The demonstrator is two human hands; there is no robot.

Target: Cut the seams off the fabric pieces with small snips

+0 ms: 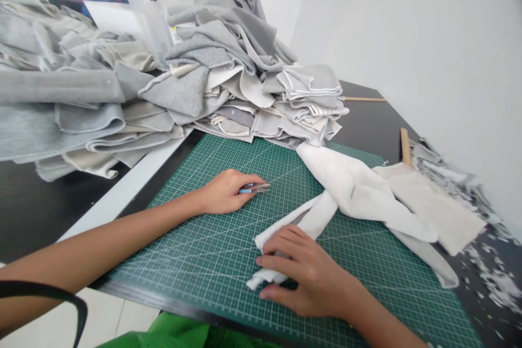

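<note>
My left hand (224, 191) rests on the green cutting mat (212, 250) with its fingers curled round a small blue-handled cutting tool (255, 188), whose metal tip points right. My right hand (304, 277) lies near the mat's front edge, fingers pressed down on the narrow end of a white fabric piece (346, 187). That fabric runs up and to the right across the mat. A beige fabric piece (432, 209) lies partly under and beside it at the right.
A tall heap of grey and cream fabric pieces (228, 65) fills the back of the black table (367, 119). White fabric scraps (485, 261) litter the right side by the wall. A wooden ruler (405, 145) lies at the mat's far right.
</note>
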